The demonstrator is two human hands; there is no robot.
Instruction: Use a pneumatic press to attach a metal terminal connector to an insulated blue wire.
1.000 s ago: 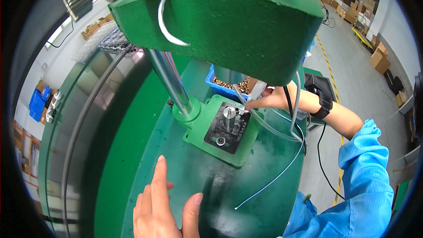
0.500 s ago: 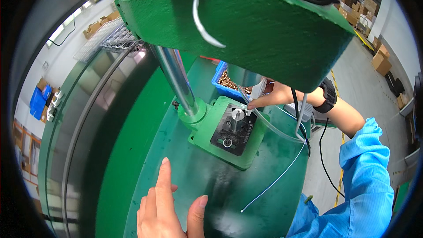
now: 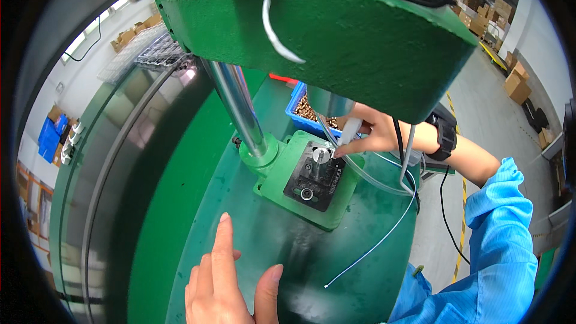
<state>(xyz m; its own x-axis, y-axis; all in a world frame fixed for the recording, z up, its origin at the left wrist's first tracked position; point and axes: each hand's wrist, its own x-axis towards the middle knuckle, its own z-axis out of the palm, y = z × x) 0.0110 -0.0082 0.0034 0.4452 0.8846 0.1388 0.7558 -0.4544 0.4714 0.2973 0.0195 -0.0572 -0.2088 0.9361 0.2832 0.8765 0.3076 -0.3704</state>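
Note:
My right hand (image 3: 375, 135) reaches in from the right under the green press head (image 3: 336, 42). It wears a black wrist strap (image 3: 443, 135) and a blue sleeve. Its fingers pinch a small white piece (image 3: 350, 130), and a fingertip touches down beside a small metal pin (image 3: 321, 155) that stands on the black die plate (image 3: 312, 174). That plate sits in a green base block (image 3: 282, 165). My left hand (image 3: 225, 285) lies flat on the green table (image 3: 276, 246) at the lower edge, fingers apart, holding nothing.
A shiny steel column (image 3: 237, 108) rises left of the base block. Behind my right hand stands a blue bin (image 3: 298, 105) of small brass parts. Clear tubes (image 3: 372, 177) and a thin blue-white wire (image 3: 375, 246) cross the table's right side. Cardboard boxes (image 3: 516, 84) stand on the floor far right.
The view has drawn closer to the die plate. My right hand stays at the metal pin and has barely shifted. My left hand remains flat on the table.

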